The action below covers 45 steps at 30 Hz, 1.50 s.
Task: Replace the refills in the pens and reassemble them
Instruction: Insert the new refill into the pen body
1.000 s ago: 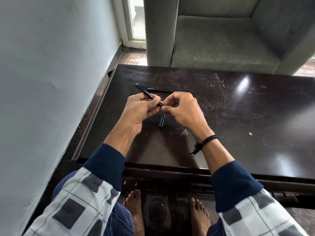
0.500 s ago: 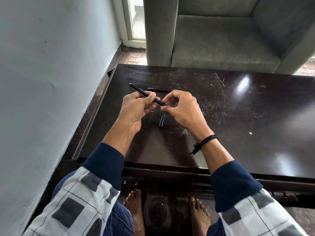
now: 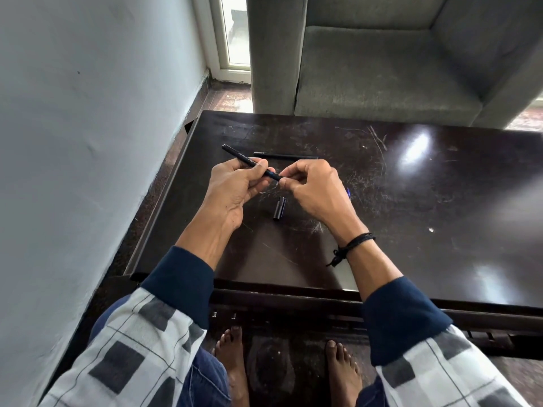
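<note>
Above the pen cap [image 3: 279, 209], our left hand [image 3: 235, 189] grips the black pen barrel [image 3: 246, 158]; our right hand [image 3: 314, 189] pinches its end.

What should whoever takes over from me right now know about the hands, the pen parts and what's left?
Left hand: grips the black pen barrel above the table.
Right hand: pinches the barrel's near end; the fingers hide whatever is there.
A cap lies on the table below the hands. A second pen lies beyond them. A blue tip shows past the right hand, too little to identify.
Done: this pen looks uncapped.
Left: probably finish its refill, recap it, then do the second pen.
</note>
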Each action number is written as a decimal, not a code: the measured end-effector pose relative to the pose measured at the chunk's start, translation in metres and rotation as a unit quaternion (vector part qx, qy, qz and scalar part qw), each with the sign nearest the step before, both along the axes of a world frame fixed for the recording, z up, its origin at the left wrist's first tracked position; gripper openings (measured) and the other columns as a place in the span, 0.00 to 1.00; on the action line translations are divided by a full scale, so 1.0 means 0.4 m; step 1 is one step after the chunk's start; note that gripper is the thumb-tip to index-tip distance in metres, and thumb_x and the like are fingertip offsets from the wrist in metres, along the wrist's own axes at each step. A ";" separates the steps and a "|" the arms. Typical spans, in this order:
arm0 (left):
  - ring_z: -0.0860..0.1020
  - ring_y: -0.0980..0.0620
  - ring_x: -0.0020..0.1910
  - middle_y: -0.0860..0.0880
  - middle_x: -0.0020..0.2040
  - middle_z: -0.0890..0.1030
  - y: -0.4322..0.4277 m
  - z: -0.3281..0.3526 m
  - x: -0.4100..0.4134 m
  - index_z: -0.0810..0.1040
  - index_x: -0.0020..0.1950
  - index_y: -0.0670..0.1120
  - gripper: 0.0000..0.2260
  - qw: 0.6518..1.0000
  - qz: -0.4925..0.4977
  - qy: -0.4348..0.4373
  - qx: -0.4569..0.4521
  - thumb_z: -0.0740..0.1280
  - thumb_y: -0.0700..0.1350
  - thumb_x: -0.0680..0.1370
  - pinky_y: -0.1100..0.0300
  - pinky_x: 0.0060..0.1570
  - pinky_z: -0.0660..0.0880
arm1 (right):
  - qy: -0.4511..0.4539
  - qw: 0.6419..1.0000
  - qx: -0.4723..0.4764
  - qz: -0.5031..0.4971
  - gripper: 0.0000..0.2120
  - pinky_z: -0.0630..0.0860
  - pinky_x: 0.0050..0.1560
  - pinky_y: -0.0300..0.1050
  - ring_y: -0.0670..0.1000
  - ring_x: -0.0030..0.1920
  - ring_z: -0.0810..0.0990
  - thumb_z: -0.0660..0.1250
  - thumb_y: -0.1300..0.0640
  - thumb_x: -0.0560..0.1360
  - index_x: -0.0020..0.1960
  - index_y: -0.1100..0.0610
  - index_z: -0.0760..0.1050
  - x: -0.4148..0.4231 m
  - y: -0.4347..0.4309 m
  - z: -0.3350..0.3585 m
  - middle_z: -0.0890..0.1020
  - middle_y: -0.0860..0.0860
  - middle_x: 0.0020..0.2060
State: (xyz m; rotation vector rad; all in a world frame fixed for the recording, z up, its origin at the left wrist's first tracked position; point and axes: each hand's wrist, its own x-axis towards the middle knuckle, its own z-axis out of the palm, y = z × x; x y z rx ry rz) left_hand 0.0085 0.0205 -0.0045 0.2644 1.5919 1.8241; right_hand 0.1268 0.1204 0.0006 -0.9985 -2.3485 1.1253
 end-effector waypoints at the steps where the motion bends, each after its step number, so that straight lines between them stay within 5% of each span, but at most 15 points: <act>1: 0.86 0.51 0.43 0.45 0.41 0.87 0.000 -0.001 0.000 0.82 0.47 0.42 0.01 1.000 0.001 0.000 0.000 0.72 0.37 0.78 0.61 0.45 0.81 | -0.002 1.000 -0.001 0.002 0.02 0.79 0.43 0.41 0.46 0.42 0.84 0.73 0.54 0.77 0.49 0.50 0.84 0.000 0.000 -0.001 0.85 0.45 0.38; 6: 0.86 0.52 0.42 0.46 0.39 0.86 0.002 -0.002 0.006 0.83 0.46 0.42 0.02 1.000 0.013 0.003 -0.001 0.72 0.37 0.78 0.62 0.44 0.81 | 0.002 1.000 0.000 0.013 0.08 0.75 0.42 0.40 0.42 0.40 0.79 0.76 0.53 0.74 0.51 0.51 0.81 0.005 -0.002 0.002 0.81 0.44 0.37; 16: 0.86 0.51 0.43 0.42 0.44 0.87 0.005 -0.003 0.014 0.83 0.46 0.42 0.01 1.000 0.019 0.003 0.000 0.72 0.36 0.77 0.63 0.42 0.80 | -0.006 1.000 -0.021 0.007 0.02 0.81 0.50 0.49 0.45 0.42 0.84 0.71 0.54 0.78 0.50 0.50 0.82 -0.001 0.000 -0.002 0.86 0.45 0.37; 23: 0.86 0.51 0.43 0.41 0.45 0.87 0.005 -0.002 0.016 0.83 0.46 0.41 0.01 1.000 0.031 0.002 0.001 0.72 0.36 0.77 0.62 0.43 0.81 | -0.002 1.000 0.006 -0.008 0.06 0.73 0.39 0.38 0.40 0.38 0.78 0.77 0.53 0.73 0.47 0.48 0.80 0.008 -0.002 0.004 0.80 0.42 0.36; 31: 0.85 0.52 0.42 0.43 0.43 0.86 0.007 0.001 0.023 0.82 0.46 0.41 0.02 1.000 0.030 -0.003 0.004 0.72 0.36 0.78 0.61 0.45 0.83 | -0.014 1.000 0.001 -0.007 0.00 0.77 0.44 0.42 0.44 0.41 0.82 0.72 0.53 0.77 0.48 0.49 0.81 0.002 0.002 -0.005 0.84 0.43 0.38; 38: 0.85 0.53 0.40 0.44 0.41 0.86 0.004 0.004 0.021 0.82 0.45 0.41 0.02 0.999 0.035 -0.009 0.007 0.72 0.35 0.77 0.63 0.41 0.81 | -0.014 1.000 0.011 0.014 0.08 0.73 0.40 0.39 0.40 0.38 0.77 0.76 0.50 0.74 0.50 0.48 0.79 0.009 -0.003 0.003 0.79 0.43 0.36; 45: 0.86 0.51 0.43 0.43 0.44 0.87 0.006 0.003 0.022 0.83 0.47 0.41 0.01 1.000 0.022 -0.004 -0.007 0.72 0.36 0.78 0.62 0.44 0.81 | -0.022 1.000 0.003 0.000 0.01 0.80 0.46 0.47 0.47 0.42 0.84 0.71 0.54 0.78 0.47 0.49 0.81 0.002 -0.002 0.002 0.85 0.46 0.38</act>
